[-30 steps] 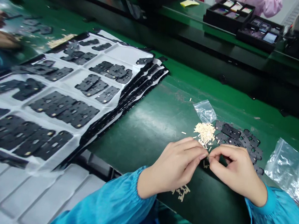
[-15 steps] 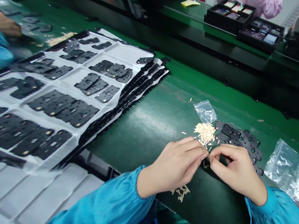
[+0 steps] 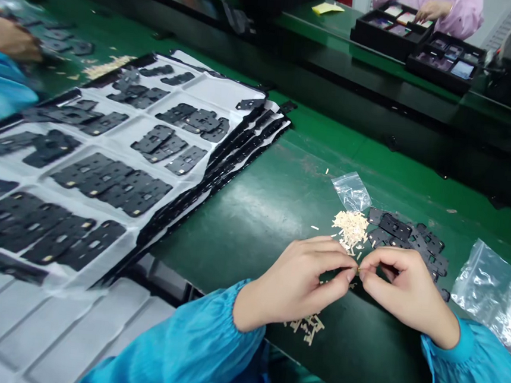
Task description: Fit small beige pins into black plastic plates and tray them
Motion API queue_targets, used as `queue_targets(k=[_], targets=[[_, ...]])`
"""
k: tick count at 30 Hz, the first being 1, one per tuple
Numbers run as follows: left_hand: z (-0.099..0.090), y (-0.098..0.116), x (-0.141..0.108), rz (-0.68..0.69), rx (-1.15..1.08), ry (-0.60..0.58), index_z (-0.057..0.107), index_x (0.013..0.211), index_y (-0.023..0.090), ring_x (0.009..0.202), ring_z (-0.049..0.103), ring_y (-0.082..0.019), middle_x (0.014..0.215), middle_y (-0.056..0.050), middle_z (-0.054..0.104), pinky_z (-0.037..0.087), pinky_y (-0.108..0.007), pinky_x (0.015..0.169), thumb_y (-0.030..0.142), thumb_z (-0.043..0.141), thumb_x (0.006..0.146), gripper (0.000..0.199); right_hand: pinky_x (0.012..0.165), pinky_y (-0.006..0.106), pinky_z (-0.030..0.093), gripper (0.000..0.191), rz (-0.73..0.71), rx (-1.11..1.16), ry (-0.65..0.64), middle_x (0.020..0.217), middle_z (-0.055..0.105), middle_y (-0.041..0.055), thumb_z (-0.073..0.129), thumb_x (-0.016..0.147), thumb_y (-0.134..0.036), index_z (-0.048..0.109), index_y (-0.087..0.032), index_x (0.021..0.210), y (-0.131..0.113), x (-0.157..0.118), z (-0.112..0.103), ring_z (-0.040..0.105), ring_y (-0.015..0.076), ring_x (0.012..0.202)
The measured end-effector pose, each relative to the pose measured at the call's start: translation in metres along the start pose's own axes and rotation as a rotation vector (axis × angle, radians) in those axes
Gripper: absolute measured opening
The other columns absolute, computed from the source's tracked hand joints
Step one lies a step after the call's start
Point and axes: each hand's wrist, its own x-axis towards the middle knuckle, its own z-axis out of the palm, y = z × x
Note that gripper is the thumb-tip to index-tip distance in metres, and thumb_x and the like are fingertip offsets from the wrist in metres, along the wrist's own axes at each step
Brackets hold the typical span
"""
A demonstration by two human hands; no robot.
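Observation:
My left hand (image 3: 304, 279) and my right hand (image 3: 402, 285) meet fingertip to fingertip low over the green table. Both are closed in a pinch on a tiny yellowish piece (image 3: 358, 270), mostly hidden by the fingers. Just beyond them lies a heap of small pale strips (image 3: 350, 228). Flat black plastic plates (image 3: 427, 242) are piled behind my right hand, which covers some of them. More pale offcuts (image 3: 309, 326) are scattered below my left wrist.
Stacked white trays (image 3: 121, 218) at the left hold many black plates. A small clear bag (image 3: 351, 191) lies behind the strips, a larger plastic bag (image 3: 492, 290) at right. A co-worker's hand (image 3: 9, 37) is at far left; another person in pink handles black boxes (image 3: 392, 33) across the table.
My left thumb and forefinger have spread a little apart behind the tips, while both hands stay together over the same spot. The person in pink has a hand over a box.

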Motion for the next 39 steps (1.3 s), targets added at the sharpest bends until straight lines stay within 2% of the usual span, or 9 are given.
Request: queue_targets(k=[7,12,17,23,27,29,34,36,39], targets=[[-0.003,0.002,0.002,0.004,0.026,-0.053,0.073,0.089,0.017,0.073,0.063,-0.015,0.081,-0.003,0.074,0.050,-0.030,0.070,0.015,0.055,0.099,0.021,0.059,0.024,0.039,0.015,0.003,-0.028,-0.023,0.065,0.066,-0.0053,0.062,0.078,-0.011,0.070,-0.021,0.071,-0.001,-0.001,-0.001,0.055,0.0103,0.060],[-0.001,-0.004,0.000,0.017,0.158,-0.038,0.072,0.090,0.018,0.073,0.063,-0.016,0.081,-0.002,0.073,0.050,-0.031,0.069,0.016,0.055,0.098,0.019,0.058,0.025,0.040,0.016,0.011,-0.027,-0.034,0.068,0.069,-0.0043,0.061,0.078,-0.009,0.071,-0.020,0.071,0.001,0.000,-0.001,0.057,0.0114,0.061],[0.000,-0.014,-0.001,-0.132,0.266,-0.053,0.069,0.073,0.019,0.066,0.059,-0.017,0.066,-0.001,0.066,0.047,-0.032,0.063,0.023,0.058,0.096,0.025,0.056,0.024,0.041,0.016,0.026,0.032,-0.061,0.065,0.067,-0.0045,0.062,0.079,-0.009,0.072,-0.021,0.073,0.005,0.002,-0.003,0.057,0.0119,0.059],[-0.001,-0.005,0.006,-0.277,-0.284,-0.128,0.076,0.088,0.018,0.073,0.066,-0.015,0.081,-0.002,0.074,0.053,-0.027,0.066,0.018,0.060,0.092,0.017,0.056,0.024,0.040,0.014,0.020,0.024,-0.087,0.066,0.066,-0.0046,0.063,0.082,-0.012,0.071,-0.020,0.075,0.003,0.002,-0.004,0.056,0.0108,0.059],[0.002,-0.005,0.008,-0.388,-0.383,-0.067,0.077,0.078,0.017,0.065,0.064,-0.013,0.073,-0.001,0.075,0.052,-0.025,0.062,0.016,0.064,0.087,0.016,0.055,0.024,0.039,0.014,0.018,-0.027,-0.094,0.063,0.064,-0.0052,0.063,0.082,-0.013,0.070,-0.021,0.074,0.003,0.002,-0.005,0.056,0.0105,0.058],[0.003,-0.007,0.008,-0.410,-0.392,-0.038,0.077,0.076,0.017,0.064,0.063,-0.013,0.072,-0.002,0.074,0.051,-0.024,0.060,0.016,0.065,0.086,0.016,0.054,0.024,0.039,0.012,-0.002,-0.086,-0.050,0.064,0.065,-0.0050,0.065,0.082,-0.014,0.071,-0.021,0.076,0.004,0.002,-0.005,0.055,0.0109,0.056],[0.007,-0.008,0.005,-0.393,-0.277,0.138,0.078,0.077,0.016,0.063,0.062,-0.013,0.071,-0.002,0.073,0.047,-0.025,0.056,0.018,0.064,0.088,0.017,0.067,0.031,0.049,0.005,-0.220,-0.373,0.254,0.077,0.072,0.0011,0.069,0.086,-0.020,0.072,-0.022,0.083,0.006,-0.002,-0.001,0.063,0.0173,0.070],[0.008,-0.007,0.004,-0.352,-0.225,0.145,0.078,0.079,0.017,0.062,0.062,-0.013,0.070,-0.001,0.072,0.048,-0.025,0.057,0.017,0.064,0.089,0.017,0.072,0.034,0.051,0.009,-0.290,-0.448,0.249,0.081,0.074,0.0037,0.066,0.091,-0.023,0.075,-0.022,0.088,0.005,-0.005,0.004,0.066,0.0197,0.076],[0.008,-0.005,0.004,-0.264,-0.162,0.111,0.078,0.083,0.018,0.064,0.063,-0.013,0.070,0.000,0.071,0.049,-0.025,0.059,0.016,0.062,0.091,0.018,0.075,0.036,0.053,0.015,-0.288,-0.484,0.204,0.083,0.076,0.0046,0.062,0.096,-0.024,0.076,-0.020,0.091,0.003,-0.008,0.010,0.068,0.0203,0.076]])
